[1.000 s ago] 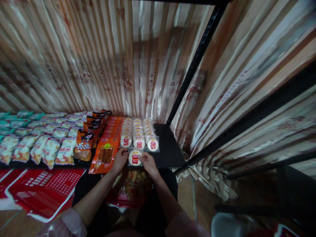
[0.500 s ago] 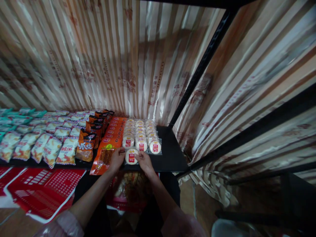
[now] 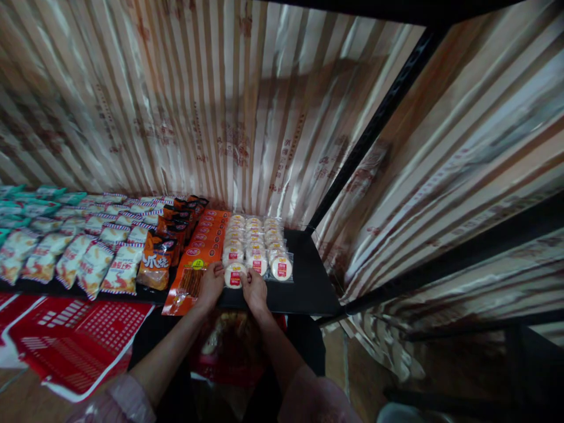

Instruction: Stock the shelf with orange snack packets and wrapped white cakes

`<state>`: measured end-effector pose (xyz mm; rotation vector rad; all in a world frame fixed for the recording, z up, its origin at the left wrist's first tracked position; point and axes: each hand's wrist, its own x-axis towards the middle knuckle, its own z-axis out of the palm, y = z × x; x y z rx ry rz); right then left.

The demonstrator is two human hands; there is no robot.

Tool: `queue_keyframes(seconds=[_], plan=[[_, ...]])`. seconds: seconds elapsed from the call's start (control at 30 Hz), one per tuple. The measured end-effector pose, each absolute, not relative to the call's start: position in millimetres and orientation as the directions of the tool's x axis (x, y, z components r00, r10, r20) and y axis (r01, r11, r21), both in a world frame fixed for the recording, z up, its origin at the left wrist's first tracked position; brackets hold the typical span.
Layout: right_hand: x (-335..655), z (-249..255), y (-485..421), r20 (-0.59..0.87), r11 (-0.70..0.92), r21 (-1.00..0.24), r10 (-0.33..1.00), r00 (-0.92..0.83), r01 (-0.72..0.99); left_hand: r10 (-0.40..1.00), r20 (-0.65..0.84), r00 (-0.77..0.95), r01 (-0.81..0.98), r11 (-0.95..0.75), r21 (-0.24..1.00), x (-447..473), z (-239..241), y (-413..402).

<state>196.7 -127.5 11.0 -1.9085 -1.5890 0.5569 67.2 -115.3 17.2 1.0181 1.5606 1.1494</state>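
Note:
A round white cake in a clear packet with a red label (image 3: pixel 235 275) lies at the front of the left row of like packets (image 3: pixel 255 244) on a black shelf (image 3: pixel 304 288). My left hand (image 3: pixel 211 283) grips its left edge with curled fingers. Its right edge is pinched by my right hand (image 3: pixel 254 289). Orange flat packets (image 3: pixel 200 252) lie just left of my left hand, the front one partly under it.
Rows of white, orange and teal snack bags (image 3: pixel 88 247) fill the shelf to the left. Striped shiny curtains (image 3: pixel 198 106) hang behind and to the right. A black frame post (image 3: pixel 374 123) rises at the shelf's back right corner. Red printed bags (image 3: pixel 74 341) lie below left.
Both hands have slid the cake packet back and to the left, up against the front of the left row. The view has shifted a little.

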Motion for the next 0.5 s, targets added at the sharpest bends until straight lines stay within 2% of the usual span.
queue_keyframes(seconds=[0.33, 0.5], plan=[[187.7, 3.0, -119.9, 0.076, -0.104, -0.721, 0.971, 0.227, 0.686, 0.966, -0.162, -0.202, 0.056, 0.177, 0.983, 65.5, 11.0, -108.1], [184.4, -0.5, -116.8, 0.1, -0.078, -0.759, 0.967, 0.234, 0.646, 0.972, -0.117, -0.204, 0.135, 0.146, 0.98, 66.3, 21.2, -116.3]])
